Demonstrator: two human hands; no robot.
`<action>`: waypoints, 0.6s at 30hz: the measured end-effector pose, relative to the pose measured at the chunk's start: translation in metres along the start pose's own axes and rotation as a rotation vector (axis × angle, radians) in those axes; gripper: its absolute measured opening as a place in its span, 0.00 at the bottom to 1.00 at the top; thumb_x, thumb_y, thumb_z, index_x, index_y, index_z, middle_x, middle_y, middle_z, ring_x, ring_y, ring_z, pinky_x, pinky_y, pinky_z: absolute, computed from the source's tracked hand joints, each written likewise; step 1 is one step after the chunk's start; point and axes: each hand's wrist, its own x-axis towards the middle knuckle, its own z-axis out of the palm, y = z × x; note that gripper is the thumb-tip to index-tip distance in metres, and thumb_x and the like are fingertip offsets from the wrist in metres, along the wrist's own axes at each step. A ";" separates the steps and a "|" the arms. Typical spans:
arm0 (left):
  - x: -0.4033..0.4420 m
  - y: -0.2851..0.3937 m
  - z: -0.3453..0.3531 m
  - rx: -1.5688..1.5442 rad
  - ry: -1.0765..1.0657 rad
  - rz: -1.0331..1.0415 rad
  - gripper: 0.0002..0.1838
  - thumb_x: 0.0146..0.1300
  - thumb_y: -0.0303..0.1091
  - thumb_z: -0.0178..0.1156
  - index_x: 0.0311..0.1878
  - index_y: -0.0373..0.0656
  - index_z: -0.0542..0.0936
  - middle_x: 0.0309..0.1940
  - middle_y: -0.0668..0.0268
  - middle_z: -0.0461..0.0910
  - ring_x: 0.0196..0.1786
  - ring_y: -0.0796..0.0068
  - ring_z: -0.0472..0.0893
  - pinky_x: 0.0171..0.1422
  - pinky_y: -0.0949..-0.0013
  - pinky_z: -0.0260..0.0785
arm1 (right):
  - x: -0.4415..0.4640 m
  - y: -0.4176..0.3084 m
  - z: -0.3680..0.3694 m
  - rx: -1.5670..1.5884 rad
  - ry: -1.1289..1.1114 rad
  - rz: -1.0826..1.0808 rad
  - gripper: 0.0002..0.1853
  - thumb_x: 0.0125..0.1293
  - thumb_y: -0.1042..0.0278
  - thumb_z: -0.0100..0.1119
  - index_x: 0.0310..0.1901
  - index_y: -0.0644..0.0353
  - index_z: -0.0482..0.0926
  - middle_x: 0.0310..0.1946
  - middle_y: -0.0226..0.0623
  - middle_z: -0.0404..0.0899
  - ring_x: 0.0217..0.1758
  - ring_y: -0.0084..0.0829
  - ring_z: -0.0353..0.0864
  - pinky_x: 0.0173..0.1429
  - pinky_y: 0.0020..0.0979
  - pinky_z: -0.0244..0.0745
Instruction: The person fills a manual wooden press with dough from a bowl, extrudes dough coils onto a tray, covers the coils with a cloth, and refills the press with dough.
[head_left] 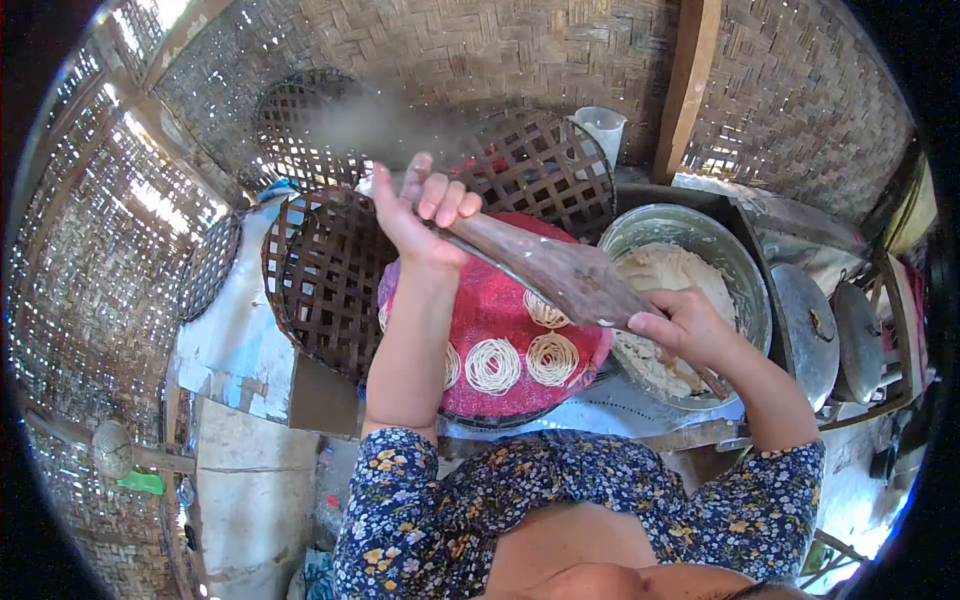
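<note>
A long brown wooden tool (pixel 555 265), its broad part dusted white, slants across in front of me. It is above a round tray covered in red cloth (pixel 500 315). My left hand (pixel 425 215) curls its fingers over the upper left end of the tool. My right hand (pixel 680 325) is closed around its lower right end, and a thin wooden end sticks out below that hand. Coiled pale strands (pixel 493 366) lie on the red cloth in several round nests, some partly hidden by the tool and my left forearm.
Beside my right hand stands a large metal basin (pixel 755 275) with pale dough or flour (pixel 675 265) inside. Woven bamboo trays (pixel 335 280) lie to the left and behind. A white plastic jug (pixel 603 130) stands at the back. Metal lids (pixel 805 320) are at right.
</note>
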 end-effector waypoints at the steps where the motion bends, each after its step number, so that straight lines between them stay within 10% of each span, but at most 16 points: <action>1: -0.001 -0.007 -0.001 -0.007 0.008 -0.007 0.26 0.63 0.61 0.39 0.34 0.45 0.73 0.07 0.79 0.55 0.11 0.83 0.57 0.25 0.73 0.59 | -0.004 0.004 -0.001 -0.035 -0.018 0.048 0.25 0.57 0.44 0.57 0.37 0.64 0.79 0.24 0.48 0.77 0.28 0.41 0.78 0.36 0.36 0.72; 11: 0.013 -0.054 -0.001 -0.023 0.197 -0.090 0.26 0.62 0.61 0.42 0.34 0.45 0.73 0.08 0.76 0.57 0.11 0.81 0.56 0.24 0.73 0.56 | -0.025 0.025 -0.005 -0.135 0.020 0.193 0.27 0.59 0.42 0.52 0.37 0.64 0.77 0.20 0.49 0.76 0.26 0.45 0.79 0.34 0.40 0.72; 14: 0.014 -0.055 0.011 -0.101 0.135 -0.227 0.29 0.62 0.62 0.39 0.42 0.43 0.74 0.17 0.70 0.68 0.20 0.76 0.68 0.30 0.69 0.64 | -0.025 0.021 -0.009 -0.054 -0.011 0.262 0.27 0.58 0.42 0.52 0.37 0.65 0.77 0.20 0.49 0.76 0.24 0.43 0.79 0.33 0.40 0.72; 18: 0.009 -0.087 -0.054 0.603 0.033 -0.612 0.25 0.64 0.55 0.44 0.52 0.43 0.72 0.40 0.65 0.76 0.46 0.70 0.75 0.52 0.58 0.67 | -0.022 0.021 -0.011 -0.010 0.012 0.204 0.28 0.57 0.42 0.53 0.38 0.65 0.78 0.22 0.49 0.77 0.26 0.43 0.79 0.35 0.39 0.72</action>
